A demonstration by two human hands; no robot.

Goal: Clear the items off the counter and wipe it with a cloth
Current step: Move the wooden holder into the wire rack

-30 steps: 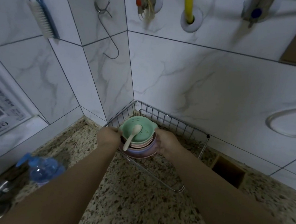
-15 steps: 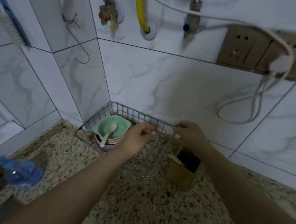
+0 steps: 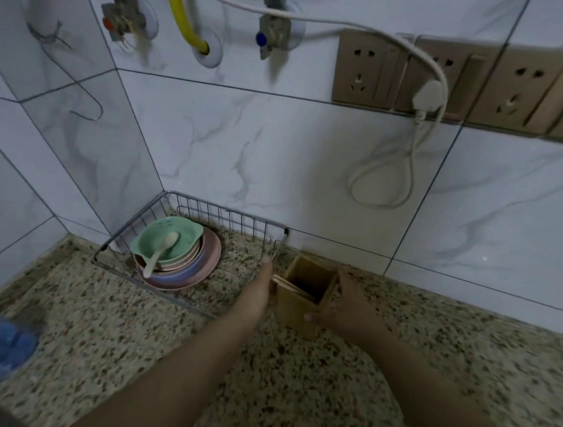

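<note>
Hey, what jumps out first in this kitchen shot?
Both hands flank a wooden utensil box on the speckled counter, the right hand gripping it. Left of it, a green bowl with a spoon tops stacked plates in a wire rack in the corner.

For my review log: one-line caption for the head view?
Both hands, left and right, grip a wooden box beside a wire rack of stacked dishes.

No text, label, brand or number can be read anywhere: the sockets (image 3: 464, 81), the wooden box (image 3: 303, 293) and the bowls (image 3: 173, 247) all show plain, unmarked faces.
</note>
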